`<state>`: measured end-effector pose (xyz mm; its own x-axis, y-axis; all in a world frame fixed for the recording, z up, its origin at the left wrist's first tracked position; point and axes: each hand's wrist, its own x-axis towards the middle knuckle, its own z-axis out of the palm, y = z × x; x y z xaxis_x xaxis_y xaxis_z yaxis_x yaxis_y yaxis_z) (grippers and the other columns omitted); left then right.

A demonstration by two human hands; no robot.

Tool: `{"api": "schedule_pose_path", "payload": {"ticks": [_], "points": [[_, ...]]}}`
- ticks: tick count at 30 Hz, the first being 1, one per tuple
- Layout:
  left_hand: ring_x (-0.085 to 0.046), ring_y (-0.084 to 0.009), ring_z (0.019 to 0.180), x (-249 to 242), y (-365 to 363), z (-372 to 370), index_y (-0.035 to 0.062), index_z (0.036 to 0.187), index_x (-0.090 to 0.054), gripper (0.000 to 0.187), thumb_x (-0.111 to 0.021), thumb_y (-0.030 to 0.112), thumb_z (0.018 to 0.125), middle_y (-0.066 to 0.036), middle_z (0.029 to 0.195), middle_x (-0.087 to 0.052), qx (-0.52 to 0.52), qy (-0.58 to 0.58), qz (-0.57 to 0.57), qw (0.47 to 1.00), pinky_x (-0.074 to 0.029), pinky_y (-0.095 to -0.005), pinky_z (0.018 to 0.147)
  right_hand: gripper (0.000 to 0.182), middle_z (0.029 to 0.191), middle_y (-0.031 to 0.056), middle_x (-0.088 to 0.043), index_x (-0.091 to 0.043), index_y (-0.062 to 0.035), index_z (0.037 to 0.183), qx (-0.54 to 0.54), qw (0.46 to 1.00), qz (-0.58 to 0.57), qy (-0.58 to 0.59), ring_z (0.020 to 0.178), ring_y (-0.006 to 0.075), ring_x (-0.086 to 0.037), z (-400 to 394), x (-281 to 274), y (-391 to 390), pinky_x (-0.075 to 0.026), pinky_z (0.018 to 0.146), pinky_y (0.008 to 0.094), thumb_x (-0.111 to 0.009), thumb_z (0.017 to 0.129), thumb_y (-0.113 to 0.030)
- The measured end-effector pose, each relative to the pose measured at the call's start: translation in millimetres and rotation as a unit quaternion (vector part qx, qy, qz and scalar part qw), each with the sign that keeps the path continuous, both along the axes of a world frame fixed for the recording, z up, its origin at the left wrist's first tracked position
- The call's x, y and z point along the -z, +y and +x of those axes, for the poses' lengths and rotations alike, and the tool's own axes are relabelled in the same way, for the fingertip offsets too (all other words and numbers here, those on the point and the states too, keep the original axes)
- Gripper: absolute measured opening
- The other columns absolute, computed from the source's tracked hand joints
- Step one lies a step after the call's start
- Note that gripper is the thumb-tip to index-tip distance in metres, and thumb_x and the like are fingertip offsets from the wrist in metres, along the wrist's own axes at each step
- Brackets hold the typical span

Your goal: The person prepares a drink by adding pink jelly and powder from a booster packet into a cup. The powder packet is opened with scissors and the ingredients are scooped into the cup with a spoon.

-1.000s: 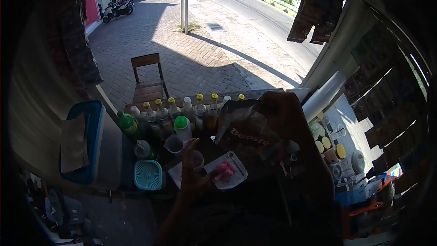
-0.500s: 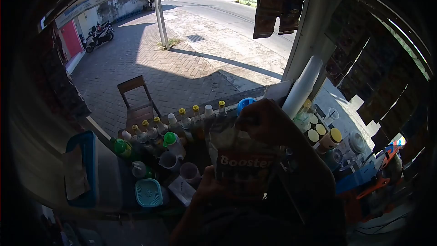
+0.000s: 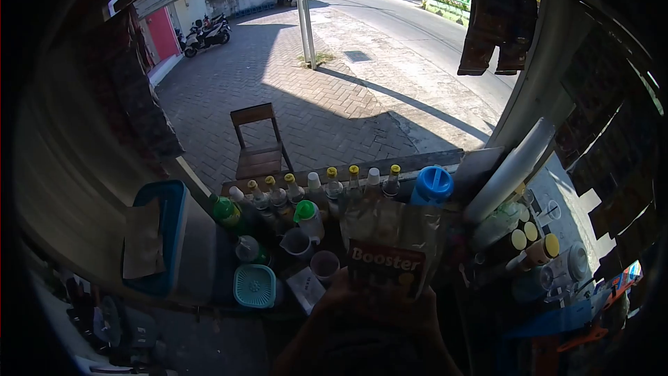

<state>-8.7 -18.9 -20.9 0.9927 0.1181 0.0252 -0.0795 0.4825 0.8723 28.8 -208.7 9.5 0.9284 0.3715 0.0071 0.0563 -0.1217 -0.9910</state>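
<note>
A clear plastic pouch with a dark label reading "Booster" (image 3: 386,261) stands upright in front of me, its upper part see-through and wrinkled. My left hand (image 3: 338,294) is closed around its lower left side. At the lower right side, my right hand (image 3: 426,306) also grips the pouch. Deep shade hides most of the fingers and the bottom of the pouch. Left of my left hand are a small white box (image 3: 305,288) and a clear plastic cup (image 3: 324,264).
Several yellow-capped bottles (image 3: 332,188) line the counter's far edge beside a blue-lidded jug (image 3: 433,186). Left are a green-topped bottle (image 3: 308,221), a turquoise lidded container (image 3: 255,286) and a large blue-rimmed bin (image 3: 182,237). Stacked cups (image 3: 511,170) lean right. A wooden chair (image 3: 256,132) stands outside.
My right hand has come down from the pouch's top to its lower right side. My left hand keeps its hold. The scene has shifted right in view as my head turned left.
</note>
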Motion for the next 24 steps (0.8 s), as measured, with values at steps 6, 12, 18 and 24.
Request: {"api": "schedule_pose_path", "payload": {"ticks": [6,12,18,24], "points": [[-0.065,-0.0127,0.085,30.1,-19.6,16.5,0.0,0.103,-0.066,0.03,-0.073,0.01,0.076,-0.006,0.094,-0.069,0.052,0.108,0.088,0.989,-0.054,-0.0298,0.074,0.024,0.082,0.0004,-0.063,-0.063,0.0,0.092,-0.038,0.997,0.066,0.025,0.071,0.0073,-0.06,32.0,42.1,-33.0,-0.051,0.061,0.0233,-0.074,0.071,-0.001],[-0.065,-0.0168,0.091,30.0,-50.4,19.2,-0.0007,0.116,-0.061,0.04,-0.073,0.012,0.081,-0.008,0.101,-0.068,0.115,0.086,0.097,0.985,-0.054,-0.0298,0.079,0.034,0.087,0.0062,-0.064,-0.061,0.0029,0.101,0.006,0.995,0.074,0.074,0.078,0.0143,-0.065,18.1,25.2,-58.8,-0.057,0.071,0.0298,-0.075,0.07,0.002],[-0.062,-0.0222,0.102,140.7,-31.3,-11.3,0.0036,0.127,-0.055,0.057,-0.075,0.032,0.082,-0.012,0.117,-0.062,0.169,0.236,0.292,0.911,-0.05,-0.0351,0.088,0.04,0.09,0.0089,-0.063,-0.057,0.0017,0.106,0.175,0.951,0.203,0.153,0.07,0.0187,-0.067,4.4,72.9,-109.4,-0.061,0.056,0.0321,-0.071,0.069,0.006],[-0.065,-0.0155,0.083,158.2,-2.3,17.4,-0.0001,0.106,-0.065,0.028,-0.067,0.021,0.088,-0.012,0.093,-0.069,0.022,0.275,0.344,0.898,-0.051,-0.0304,0.071,0.054,0.096,0.0036,-0.065,-0.06,-0.0033,0.107,0.311,0.93,0.179,0.077,0.091,0.017,-0.064,4.9,104.3,-154.4,-0.053,0.084,0.0319,-0.076,0.058,0.013]]}}
